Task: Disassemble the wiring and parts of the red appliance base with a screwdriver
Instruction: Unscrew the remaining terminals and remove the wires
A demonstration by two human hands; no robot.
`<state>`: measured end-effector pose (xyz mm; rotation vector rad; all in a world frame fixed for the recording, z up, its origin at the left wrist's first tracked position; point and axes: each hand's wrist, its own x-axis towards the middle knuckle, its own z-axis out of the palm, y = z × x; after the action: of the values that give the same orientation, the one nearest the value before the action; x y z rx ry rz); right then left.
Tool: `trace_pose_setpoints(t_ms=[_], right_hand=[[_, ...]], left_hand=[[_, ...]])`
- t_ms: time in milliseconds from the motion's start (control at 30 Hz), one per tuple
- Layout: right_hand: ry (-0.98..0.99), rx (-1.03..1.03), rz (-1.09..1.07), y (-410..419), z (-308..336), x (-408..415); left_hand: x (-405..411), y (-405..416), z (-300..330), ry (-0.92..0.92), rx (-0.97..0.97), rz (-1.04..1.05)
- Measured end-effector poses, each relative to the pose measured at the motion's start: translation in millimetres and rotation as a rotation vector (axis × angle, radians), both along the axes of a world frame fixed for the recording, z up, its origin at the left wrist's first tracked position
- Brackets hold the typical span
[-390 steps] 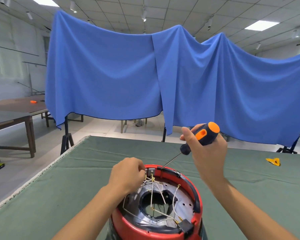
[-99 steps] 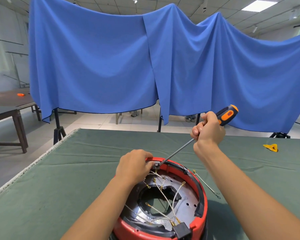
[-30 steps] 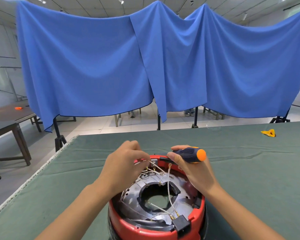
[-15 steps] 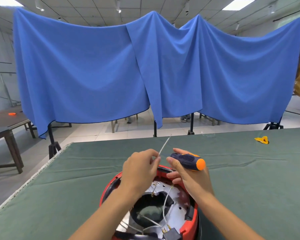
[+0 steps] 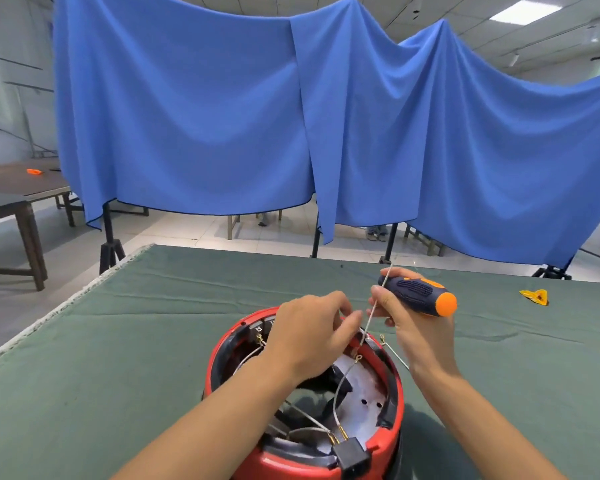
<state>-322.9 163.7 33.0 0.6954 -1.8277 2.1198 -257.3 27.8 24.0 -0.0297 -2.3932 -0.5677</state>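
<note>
The red appliance base lies upside down on the green cloth, its metal plate and white wires exposed. A black connector block sits at its near rim. My left hand hovers over the far rim and pinches a thin white wire that rises from the base. My right hand holds the screwdriver, dark blue handle with an orange cap, lying across the palm, while its thumb and forefinger also touch the same wire. The screwdriver's shaft is hidden.
The table's green cloth has a frayed left edge. A loose wire with a terminal lies just right of the base. A small yellow object rests at the far right. A blue curtain hangs behind; a wooden table stands left.
My left hand has stayed on the wire at the far rim. My right hand has lifted off the base and now touches the raised wire higher up, the screwdriver still in it.
</note>
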Motion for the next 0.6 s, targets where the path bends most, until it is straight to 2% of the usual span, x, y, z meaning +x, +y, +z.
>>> trace_pose_setpoints(t_ms=[67,167,267,333,433,600], right_hand=[[0.112,0.114,-0.09,11.0,11.7,-13.0],[0.221,0.563,-0.293,28.4,21.5,-34.8],[0.17,0.984,-0.368,37.2,20.6,-48.1],[0.096,1.138,-0.345,38.2,13.7,-53.9],[0.052,1.149,-0.342,38.4,-1.4,-57.7],[0.115,0.942,-0.388,39.0,-6.0,-50.1]], left_hand=[[-3.7,-8.3,-2.0,-0.004,-0.047,0.118],[-10.3,-18.9,-6.5,-0.109,-0.161,0.265],[-14.7,-23.4,-11.2,-0.303,-0.223,0.378],[-14.1,-24.8,-12.7,-0.364,-0.2,0.397],[-10.8,-27.8,-11.4,-0.359,-0.155,0.374],[-6.2,-31.1,-7.0,-0.337,0.09,0.354]])
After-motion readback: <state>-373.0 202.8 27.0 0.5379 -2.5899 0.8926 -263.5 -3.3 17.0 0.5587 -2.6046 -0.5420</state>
